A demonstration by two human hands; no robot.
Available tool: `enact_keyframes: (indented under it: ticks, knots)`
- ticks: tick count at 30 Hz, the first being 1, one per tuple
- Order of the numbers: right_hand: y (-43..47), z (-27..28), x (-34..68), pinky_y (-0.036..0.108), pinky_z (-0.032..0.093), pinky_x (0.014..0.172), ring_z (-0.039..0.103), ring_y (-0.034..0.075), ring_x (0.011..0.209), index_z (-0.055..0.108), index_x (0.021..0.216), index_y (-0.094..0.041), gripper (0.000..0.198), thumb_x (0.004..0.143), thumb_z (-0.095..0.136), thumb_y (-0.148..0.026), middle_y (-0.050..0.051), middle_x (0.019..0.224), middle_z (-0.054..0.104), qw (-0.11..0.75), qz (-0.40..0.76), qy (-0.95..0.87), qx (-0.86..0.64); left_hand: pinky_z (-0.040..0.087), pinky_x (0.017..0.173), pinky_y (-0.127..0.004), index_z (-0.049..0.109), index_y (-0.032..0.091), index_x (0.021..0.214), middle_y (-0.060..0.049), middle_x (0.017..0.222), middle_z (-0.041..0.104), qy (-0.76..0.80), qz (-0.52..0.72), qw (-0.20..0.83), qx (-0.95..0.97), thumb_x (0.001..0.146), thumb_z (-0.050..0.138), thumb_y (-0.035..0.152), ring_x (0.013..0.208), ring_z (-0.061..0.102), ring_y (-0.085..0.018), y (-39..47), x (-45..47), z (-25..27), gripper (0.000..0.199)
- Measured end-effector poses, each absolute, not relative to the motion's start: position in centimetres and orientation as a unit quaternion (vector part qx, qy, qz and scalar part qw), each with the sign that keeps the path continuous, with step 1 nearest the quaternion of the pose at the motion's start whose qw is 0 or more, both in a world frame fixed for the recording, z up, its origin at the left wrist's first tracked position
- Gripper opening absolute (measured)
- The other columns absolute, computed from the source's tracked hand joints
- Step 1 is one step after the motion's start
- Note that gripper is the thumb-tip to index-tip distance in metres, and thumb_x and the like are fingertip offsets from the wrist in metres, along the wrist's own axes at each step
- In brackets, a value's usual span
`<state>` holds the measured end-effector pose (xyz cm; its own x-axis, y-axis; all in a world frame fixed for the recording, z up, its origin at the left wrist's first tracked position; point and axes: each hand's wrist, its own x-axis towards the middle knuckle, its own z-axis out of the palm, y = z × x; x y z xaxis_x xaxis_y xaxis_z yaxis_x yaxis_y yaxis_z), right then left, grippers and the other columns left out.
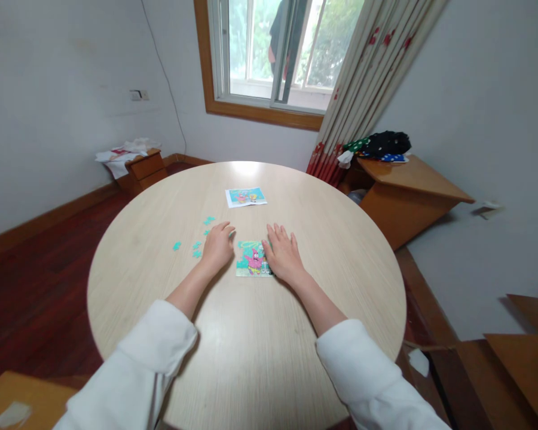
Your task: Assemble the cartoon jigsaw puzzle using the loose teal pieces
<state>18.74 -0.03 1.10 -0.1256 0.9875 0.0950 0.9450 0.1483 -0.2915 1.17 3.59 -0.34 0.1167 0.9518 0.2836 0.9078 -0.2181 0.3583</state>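
Note:
A partly assembled jigsaw puzzle point(252, 263) with a pink starfish figure lies flat on the round table point(251, 346). My right hand point(283, 254) rests over its right part, fingers stretched out and spread, hiding that side. Left of the puzzle is my left hand point(219, 246), its fingers curled together just off the puzzle's upper left edge. Whatever those fingertips hold, if anything, is hidden. Several loose turquoise puzzle pieces point(197, 245) lie beside my left hand, one piece point(176, 245) farther out. Beyond both hands lies a picture sheet point(247, 196) with cartoon figures.
Behind the table are a window point(269, 54) and a long curtain point(367, 77). A wooden cabinet point(412, 185) with dark cloth point(388, 144) on it stands at the right. At the far left, a small wooden stand point(147, 170) bears white cloth. A cardboard box point(36, 397) sits at lower left.

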Motion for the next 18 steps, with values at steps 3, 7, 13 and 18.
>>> enact_keyframes:
  ticks: [3,7,13,18]
  knots:
    - [0.6,0.9,19.9,0.044,0.01,0.114,0.017,0.022,0.142,0.029,0.145,-0.014,0.053,0.096,0.024,-0.035,0.011,0.153,0.024,0.191,0.062,-0.724,-0.66,0.037,0.093,-0.044,0.065,0.021,0.111,-0.009,0.13,0.057,0.639,0.207,0.027,0.74,0.085,0.037,0.015,0.116,0.046,-0.028,4.6,-0.5,-0.5,0.039]
    - [1.5,0.1,21.5,0.046,0.014,0.113,0.021,0.022,0.141,0.032,0.143,-0.015,0.053,0.095,0.025,-0.036,0.013,0.151,0.028,0.236,0.073,-0.696,-0.674,0.035,0.086,-0.047,0.069,0.025,0.101,-0.009,0.121,0.061,0.653,0.17,0.028,0.738,0.086,0.04,0.022,0.109,0.045,-0.032,4.6,-0.9,-0.2,0.033]
    - [2.2,-0.3,23.0,0.044,0.019,0.111,0.025,0.021,0.139,0.039,0.138,-0.015,0.05,0.094,0.026,-0.034,0.013,0.149,0.032,0.276,0.086,-0.649,-0.703,0.035,0.086,-0.047,0.069,0.023,0.095,-0.012,0.11,0.063,0.661,0.162,0.038,0.732,0.085,0.044,0.021,0.107,0.047,-0.033,4.6,-0.7,0.2,0.027]
    - [2.7,-0.6,23.7,0.047,0.023,0.109,0.029,0.023,0.136,0.045,0.134,-0.017,0.048,0.093,0.027,-0.036,0.012,0.147,0.037,0.324,0.103,-0.616,-0.711,0.037,0.086,-0.046,0.064,0.019,0.095,-0.013,0.109,0.061,0.673,0.151,0.037,0.723,0.085,0.045,0.02,0.107,0.048,-0.033,4.7,-0.6,0.0,0.022]
